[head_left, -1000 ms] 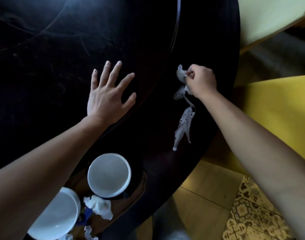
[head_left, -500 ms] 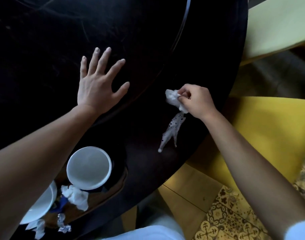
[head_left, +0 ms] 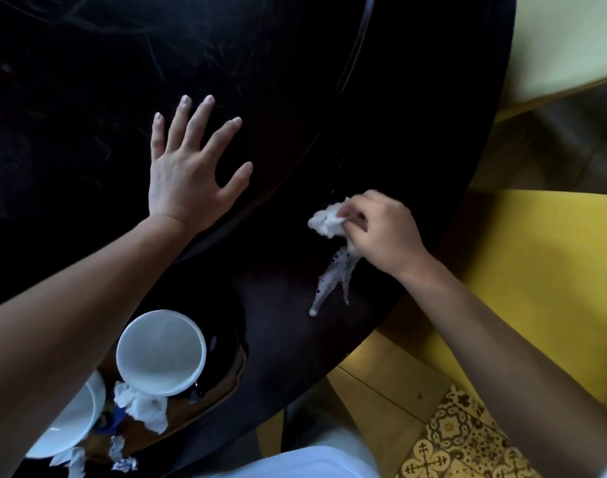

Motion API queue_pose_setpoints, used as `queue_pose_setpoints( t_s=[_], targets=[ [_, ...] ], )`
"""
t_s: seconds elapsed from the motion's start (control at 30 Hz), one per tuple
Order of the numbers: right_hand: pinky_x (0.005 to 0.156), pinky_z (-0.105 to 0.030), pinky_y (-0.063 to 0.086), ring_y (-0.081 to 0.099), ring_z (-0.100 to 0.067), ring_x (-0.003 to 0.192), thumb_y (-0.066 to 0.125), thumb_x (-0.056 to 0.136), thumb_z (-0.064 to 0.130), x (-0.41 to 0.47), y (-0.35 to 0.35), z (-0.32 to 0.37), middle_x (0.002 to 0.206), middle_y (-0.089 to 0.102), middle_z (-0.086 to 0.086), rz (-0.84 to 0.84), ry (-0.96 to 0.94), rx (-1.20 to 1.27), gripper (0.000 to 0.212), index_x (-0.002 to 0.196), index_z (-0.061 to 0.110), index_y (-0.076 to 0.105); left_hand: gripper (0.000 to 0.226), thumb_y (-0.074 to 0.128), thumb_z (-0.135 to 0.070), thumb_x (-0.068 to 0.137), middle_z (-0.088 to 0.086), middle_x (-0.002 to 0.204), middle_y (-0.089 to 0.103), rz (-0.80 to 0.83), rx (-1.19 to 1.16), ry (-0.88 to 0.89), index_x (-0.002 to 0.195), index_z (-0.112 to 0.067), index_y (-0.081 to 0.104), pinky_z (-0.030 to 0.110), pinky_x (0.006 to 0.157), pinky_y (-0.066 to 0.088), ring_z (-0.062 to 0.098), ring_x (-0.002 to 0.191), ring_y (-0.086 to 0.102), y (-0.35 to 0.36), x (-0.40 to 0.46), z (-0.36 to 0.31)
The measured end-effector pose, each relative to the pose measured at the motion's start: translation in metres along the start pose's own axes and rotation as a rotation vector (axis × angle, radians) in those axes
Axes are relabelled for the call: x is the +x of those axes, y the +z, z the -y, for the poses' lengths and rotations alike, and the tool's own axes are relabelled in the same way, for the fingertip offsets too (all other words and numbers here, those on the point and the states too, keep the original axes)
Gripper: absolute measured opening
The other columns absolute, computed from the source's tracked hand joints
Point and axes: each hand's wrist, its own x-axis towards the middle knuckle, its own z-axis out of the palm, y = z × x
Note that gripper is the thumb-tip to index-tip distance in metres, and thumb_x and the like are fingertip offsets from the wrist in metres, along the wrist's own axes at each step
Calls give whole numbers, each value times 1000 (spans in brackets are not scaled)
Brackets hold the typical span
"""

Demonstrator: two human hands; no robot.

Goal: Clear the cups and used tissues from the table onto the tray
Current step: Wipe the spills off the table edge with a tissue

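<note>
My right hand (head_left: 381, 232) pinches a crumpled white tissue (head_left: 326, 222) against the dark round table (head_left: 295, 81), at the top of a foamy white spill streak (head_left: 333, 281). Spread flat on the tabletop to the left is my left hand (head_left: 188, 174), fingers apart and holding nothing. At the lower left a wooden tray (head_left: 177, 419) carries two white cups (head_left: 160, 353) (head_left: 71, 422), used tissues (head_left: 143, 405) and a crumpled foil wrapper (head_left: 121, 457). My left forearm hides part of the tray.
The table edge curves down the right side, close to my right wrist. Beyond it are yellow seats (head_left: 536, 270) and a patterned tile floor (head_left: 460, 436). A raised round inner ring (head_left: 350, 56) crosses the tabletop.
My right hand has dragged the tissue down the spill toward me, and the upper part of the white streak is gone. My left hand stays flat on the table.
</note>
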Motion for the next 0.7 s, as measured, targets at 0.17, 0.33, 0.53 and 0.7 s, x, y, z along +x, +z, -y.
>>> queue_pose_setpoints(
  t_s=[0.17,0.33,0.53,0.7],
  targets=[
    [75,-35,52,64,-23,85,58,79,27,75,-32,-19,88,57,6,-188,124,48,24,98,24,72,62,47,-59,99,4,169,24,-5,5,2,153,-30,44,58,126,5,29,158,11,0,0,0],
    [74,-30,42,62,-30,99,54,85,27,119,-27,-20,102,61,-6,-54,131,-111,28,106,20,70,61,48,-59,99,3,169,24,-3,2,1,153,-31,44,57,126,4,29,158,11,0,-2,3],
    [75,-39,52,64,-34,93,61,87,29,55,-4,-6,100,62,-8,8,55,-129,23,105,20,70,60,49,-59,99,4,168,26,-16,1,8,152,-31,45,57,126,5,30,158,13,1,-2,4],
    [70,-32,50,61,-16,78,64,84,25,3,-1,-6,85,54,11,68,71,-42,14,96,24,72,61,48,-60,99,4,168,25,-9,1,3,152,-31,44,57,126,4,29,158,12,0,-1,3]
  ],
)
